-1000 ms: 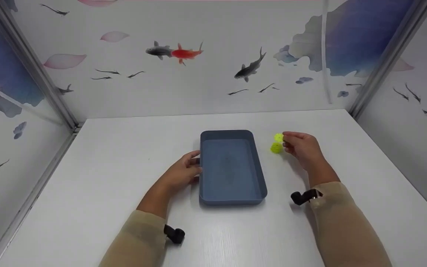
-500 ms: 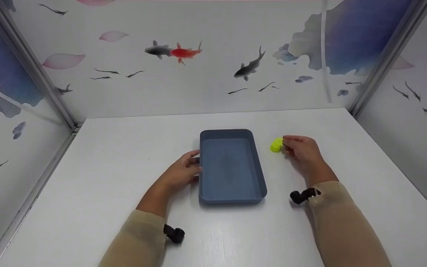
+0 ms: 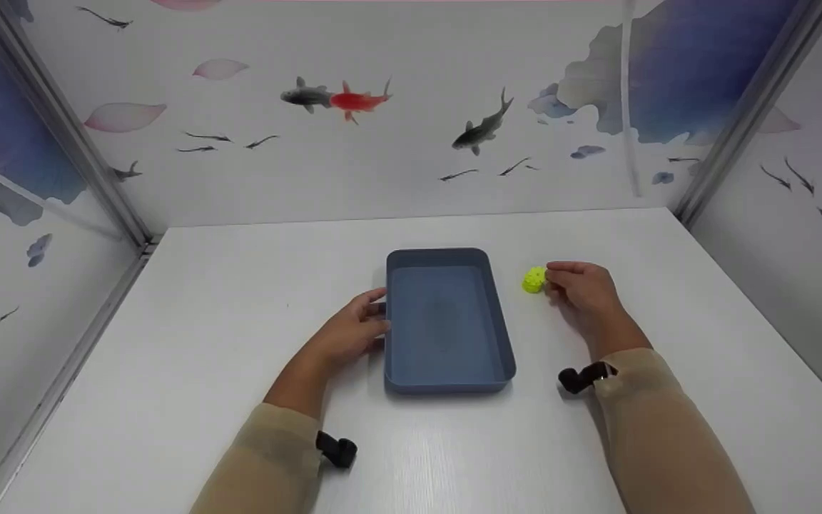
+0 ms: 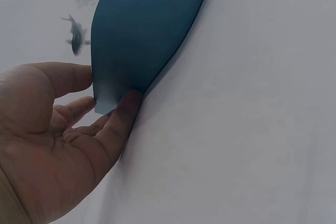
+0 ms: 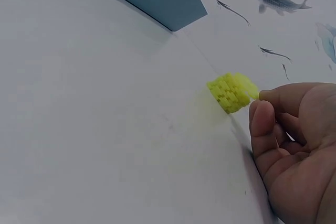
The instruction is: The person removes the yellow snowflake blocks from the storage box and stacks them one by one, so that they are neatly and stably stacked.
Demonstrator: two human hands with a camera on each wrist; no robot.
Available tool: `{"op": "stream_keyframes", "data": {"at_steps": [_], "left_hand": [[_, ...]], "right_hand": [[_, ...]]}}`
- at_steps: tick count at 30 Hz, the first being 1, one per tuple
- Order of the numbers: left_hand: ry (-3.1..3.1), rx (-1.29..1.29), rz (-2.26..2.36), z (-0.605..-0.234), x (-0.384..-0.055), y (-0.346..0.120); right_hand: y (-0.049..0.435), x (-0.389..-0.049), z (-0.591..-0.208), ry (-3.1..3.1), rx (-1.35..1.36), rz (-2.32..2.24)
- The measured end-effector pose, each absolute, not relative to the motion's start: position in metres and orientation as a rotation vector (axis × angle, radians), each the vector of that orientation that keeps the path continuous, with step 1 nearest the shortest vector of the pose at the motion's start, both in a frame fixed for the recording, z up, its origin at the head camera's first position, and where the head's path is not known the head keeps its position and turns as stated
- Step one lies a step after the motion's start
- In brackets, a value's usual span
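In the head view, a blue-grey rectangular tray [image 3: 443, 325] sits mid-table. My left hand [image 3: 347, 332] is at its left side, with fingertips and thumb against the outer wall [image 4: 142, 24] in the left wrist view. To the right of the tray is a small stack of bright yellow notched plastic discs [image 5: 227, 94]. My right hand [image 3: 586, 293] pinches a yellow notched disc [image 5: 244, 84] between thumb and forefinger, right at the top of that stack. Its other fingers are curled toward the palm, and the fingertips cover the disc's near edge.
The white table [image 3: 133, 400] is enclosed by panels printed with fish and petals, the back panel [image 3: 411, 164] standing behind the tray. Black wrist mounts [image 3: 336, 450] stick out from both sleeves.
My right hand has come down slightly, bringing the yellow notched disc from above the stack onto its top; it has stayed there since half a second ago. The left hand and tray keep their places.
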State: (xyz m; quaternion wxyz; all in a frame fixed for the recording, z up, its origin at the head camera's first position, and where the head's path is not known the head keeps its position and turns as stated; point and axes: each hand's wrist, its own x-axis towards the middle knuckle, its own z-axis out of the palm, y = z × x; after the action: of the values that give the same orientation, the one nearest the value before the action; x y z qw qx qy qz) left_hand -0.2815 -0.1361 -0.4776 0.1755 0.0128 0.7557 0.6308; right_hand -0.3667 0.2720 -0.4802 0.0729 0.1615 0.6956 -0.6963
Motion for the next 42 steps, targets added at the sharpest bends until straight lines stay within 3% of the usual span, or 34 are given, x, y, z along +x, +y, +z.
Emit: {"op": "stream_keyframes", "data": {"at_steps": [27, 42], "left_hand": [[2.156, 0.039, 1.779, -0.473, -0.278, -0.133], [2.190, -0.002, 1.772, -0.473, -0.278, -0.133]], "right_hand": [[0.273, -0.365, -0.482, 2.074, 0.529, -2.134], [0.253, -0.363, -0.454, 2.259, 0.397, -2.052]]}}
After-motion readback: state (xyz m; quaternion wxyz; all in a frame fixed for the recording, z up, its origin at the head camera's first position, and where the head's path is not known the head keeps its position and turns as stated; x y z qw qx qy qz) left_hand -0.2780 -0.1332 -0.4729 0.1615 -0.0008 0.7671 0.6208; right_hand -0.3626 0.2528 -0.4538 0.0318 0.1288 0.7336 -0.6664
